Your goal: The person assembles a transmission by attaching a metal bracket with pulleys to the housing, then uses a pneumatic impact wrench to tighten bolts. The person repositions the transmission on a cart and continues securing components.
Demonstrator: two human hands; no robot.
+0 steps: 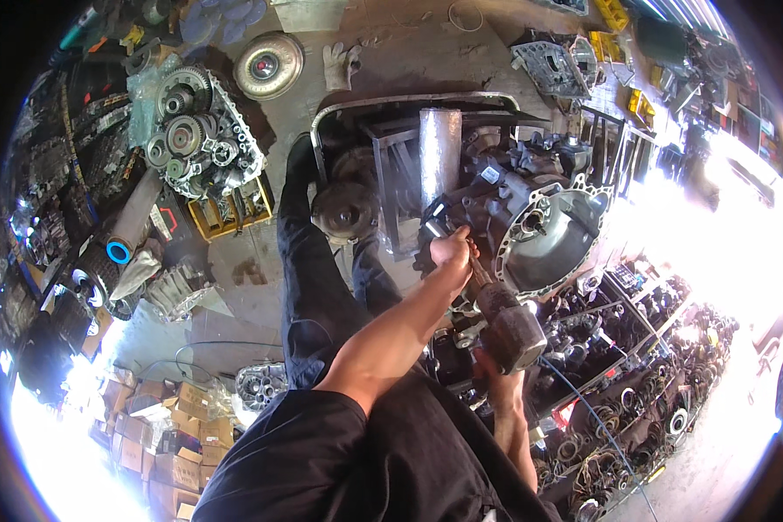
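A bulky dark grey impact wrench [511, 326] lies slantwise in front of the gearbox, its nose pointing up and left. My left hand [451, 250] is closed around its narrow front end, and a short shiny metal piece [436, 228] sticks out past the fingers. My right hand [498, 374] grips the tool from below at the rear; its fingers are mostly hidden behind the tool body. Just beyond, a gearbox [505, 187] rests on a metal stand, its wide open bell housing [565, 239] facing right. A silver cylinder [441, 155] stands upright behind my left hand.
A second gear assembly [187, 135] sits far left on a yellow crate [230, 213]. Near it lie a torque converter [270, 66] and a glove [340, 67]. Racks of small parts [600, 335] crowd the right. A blue hose [596, 418] trails there; cardboard boxes [178, 470] stand lower left.
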